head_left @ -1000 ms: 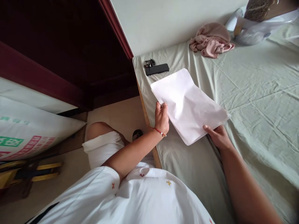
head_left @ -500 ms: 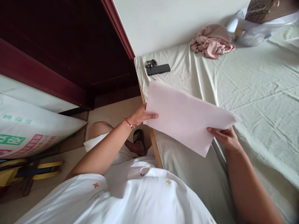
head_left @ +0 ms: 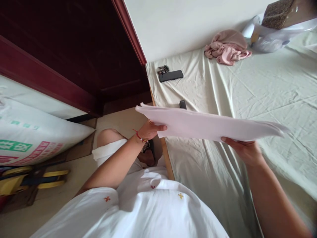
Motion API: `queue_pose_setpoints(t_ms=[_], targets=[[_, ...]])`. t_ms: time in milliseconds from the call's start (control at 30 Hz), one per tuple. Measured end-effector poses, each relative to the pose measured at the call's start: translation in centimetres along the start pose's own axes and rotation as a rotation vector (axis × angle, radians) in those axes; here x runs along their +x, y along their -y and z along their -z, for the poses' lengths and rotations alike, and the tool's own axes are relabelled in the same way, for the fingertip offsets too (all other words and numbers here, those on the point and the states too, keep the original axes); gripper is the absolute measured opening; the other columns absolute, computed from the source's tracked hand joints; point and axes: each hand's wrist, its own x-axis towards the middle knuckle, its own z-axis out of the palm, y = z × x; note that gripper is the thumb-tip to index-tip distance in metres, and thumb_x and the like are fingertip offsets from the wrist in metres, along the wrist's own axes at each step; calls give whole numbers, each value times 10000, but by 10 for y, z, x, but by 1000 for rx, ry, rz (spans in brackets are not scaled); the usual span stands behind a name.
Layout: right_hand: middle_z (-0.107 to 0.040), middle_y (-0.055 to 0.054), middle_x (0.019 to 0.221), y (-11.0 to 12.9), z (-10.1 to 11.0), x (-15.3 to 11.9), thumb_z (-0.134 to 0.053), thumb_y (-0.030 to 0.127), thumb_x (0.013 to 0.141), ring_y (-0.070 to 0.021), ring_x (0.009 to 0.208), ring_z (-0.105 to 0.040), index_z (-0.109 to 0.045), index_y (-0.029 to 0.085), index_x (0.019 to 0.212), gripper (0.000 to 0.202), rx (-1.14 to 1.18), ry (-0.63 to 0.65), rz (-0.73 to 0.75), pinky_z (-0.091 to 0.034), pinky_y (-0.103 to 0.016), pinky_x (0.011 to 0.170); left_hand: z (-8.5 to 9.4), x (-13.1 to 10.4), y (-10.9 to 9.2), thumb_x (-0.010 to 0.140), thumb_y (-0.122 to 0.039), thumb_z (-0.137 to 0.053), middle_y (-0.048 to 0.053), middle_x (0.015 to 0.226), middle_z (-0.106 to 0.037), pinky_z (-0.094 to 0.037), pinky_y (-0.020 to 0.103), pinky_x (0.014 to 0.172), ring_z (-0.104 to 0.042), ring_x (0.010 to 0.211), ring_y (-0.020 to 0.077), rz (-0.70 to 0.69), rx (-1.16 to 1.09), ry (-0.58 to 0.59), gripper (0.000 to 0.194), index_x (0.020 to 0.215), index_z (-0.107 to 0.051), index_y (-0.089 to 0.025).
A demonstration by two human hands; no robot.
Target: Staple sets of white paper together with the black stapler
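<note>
Pale pink paper (head_left: 195, 124), apparently several sheets, is held up over the bed's near left part and seen at a low slant. My left hand (head_left: 151, 129) grips its lower left edge, thumb on top and a red string bracelet at the wrist. At the lower right edge, my right hand (head_left: 244, 148) is closed on the paper, also thumb on top. The fingers beneath the sheets are hidden. Just behind the paper, a small black object (head_left: 182, 104) lies on the pale green sheet (head_left: 198, 86).
A black phone (head_left: 171, 76) and keys (head_left: 163, 69) lie at the bed's far left corner. Farther right are a crumpled pink cloth (head_left: 228, 49) and a plastic bag (head_left: 268, 41). A printed white sack (head_left: 42, 132) and a dark red door (head_left: 74, 43) stand left.
The paper has tilted from a broad face to a narrow slant, its ends spreading out to both sides. The small black object behind it has come into sight.
</note>
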Motion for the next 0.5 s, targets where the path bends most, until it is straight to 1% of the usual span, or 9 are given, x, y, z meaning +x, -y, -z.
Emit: queue_pose_setpoints(t_ms=[33,67,100,133,200,267,333,433,500], targets=[[-783,-15,990,3,4,-1,-891,327,708,-247,921,-718,-769,304,996,314,-13,-6,21,-637,-462,855,1,0,-3,539,-325,-959,45,1014,-777,-579,433,894,-710,967,252,4,4,65,588,1087,-753,-266],[-782,-10,974,5,9,-1,-873,347,733,-247,905,-721,-772,314,988,276,-33,22,39,-634,-460,850,3,1,-6,558,-320,-949,48,1045,-773,-582,407,851,-708,954,245,11,19,148,605,1127,-748,-288],[-780,-9,956,8,14,0,-851,377,758,-247,882,-722,-778,324,1002,260,-66,78,57,-632,-452,835,5,2,-7,577,-312,-938,54,1070,-769,-580,387,818,-706,941,240,27,48,237,621,1167,-741,-304],[-779,-16,969,10,20,1,-829,409,781,-250,867,-724,-779,332,1052,286,-115,187,65,-630,-439,808,6,4,-6,594,-303,-926,60,1079,-767,-578,378,801,-707,930,238,46,93,318,621,1186,-740,-309],[-774,-32,1064,13,28,4,-796,444,810,-261,910,-724,-771,343,1137,343,-234,326,92,-617,-412,795,8,9,-1,606,-287,-912,70,1032,-774,-576,394,827,-711,921,251,78,204,396,525,1112,-776,-283],[-762,-33,1132,14,30,7,-775,444,832,-262,964,-719,-764,356,1169,348,-305,361,130,-603,-392,815,8,13,7,593,-280,-913,75,957,-782,-573,432,888,-715,932,272,79,271,370,393,970,-805,-251],[-766,-22,1108,13,28,8,-766,430,846,-253,967,-719,-772,366,1140,301,-316,331,148,-597,-383,834,6,15,13,584,-286,-915,77,936,-787,-570,464,923,-715,951,285,66,266,321,356,918,-802,-233],[-781,-9,1046,8,19,7,-770,421,845,-250,941,-724,-791,358,1052,218,-299,288,112,-611,-391,831,1,15,15,582,-298,-919,78,974,-790,-575,474,923,-713,973,282,72,254,328,402,955,-787,-224],[-786,-2,1034,3,14,5,-794,421,819,-254,941,-726,-782,345,1041,234,-247,188,84,-628,-406,822,-1,15,14,582,-304,-926,89,1065,-782,-566,468,950,-703,1041,285,58,271,331,489,1037,-767,-227]])
